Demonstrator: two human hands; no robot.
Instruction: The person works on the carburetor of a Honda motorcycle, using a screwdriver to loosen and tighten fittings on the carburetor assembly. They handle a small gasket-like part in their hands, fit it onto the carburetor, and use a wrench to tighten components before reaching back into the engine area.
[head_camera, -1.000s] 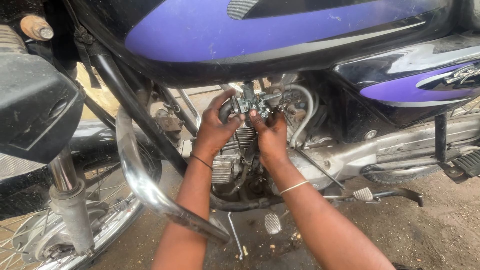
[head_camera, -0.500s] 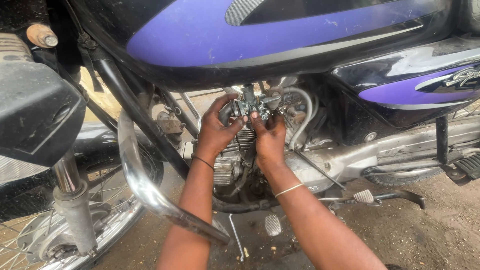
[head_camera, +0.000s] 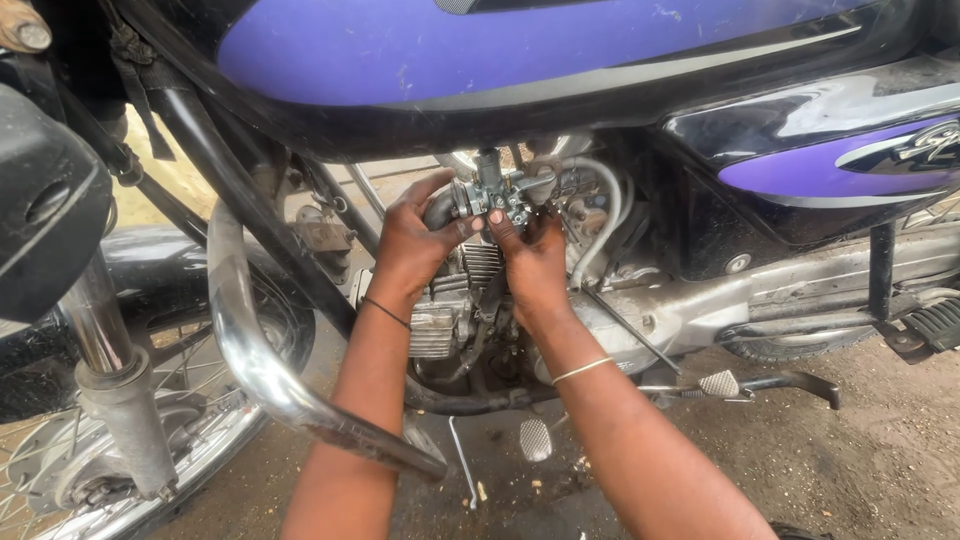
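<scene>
A small metal carburetor (head_camera: 492, 192) sits under the purple and black fuel tank (head_camera: 520, 50) of a motorcycle, above the finned engine (head_camera: 455, 300). My left hand (head_camera: 412, 245) grips its left side, fingers curled up around the intake end. My right hand (head_camera: 535, 258) holds it from below on the right, fingertips pressed on the carburetor body. Both arms reach up from the bottom of the view; each wrist bears a thin band.
A chrome crash guard (head_camera: 262, 370) curves across in front of my left arm. The front fork and spoked wheel (head_camera: 95, 420) stand at the left. A grey hose (head_camera: 600, 230), foot pegs (head_camera: 722, 384) and a brake pedal (head_camera: 535, 438) lie near the dirt ground.
The view has shifted slightly closer and to the left. Both hands stay on the carburetor, with only small changes in finger placement.
</scene>
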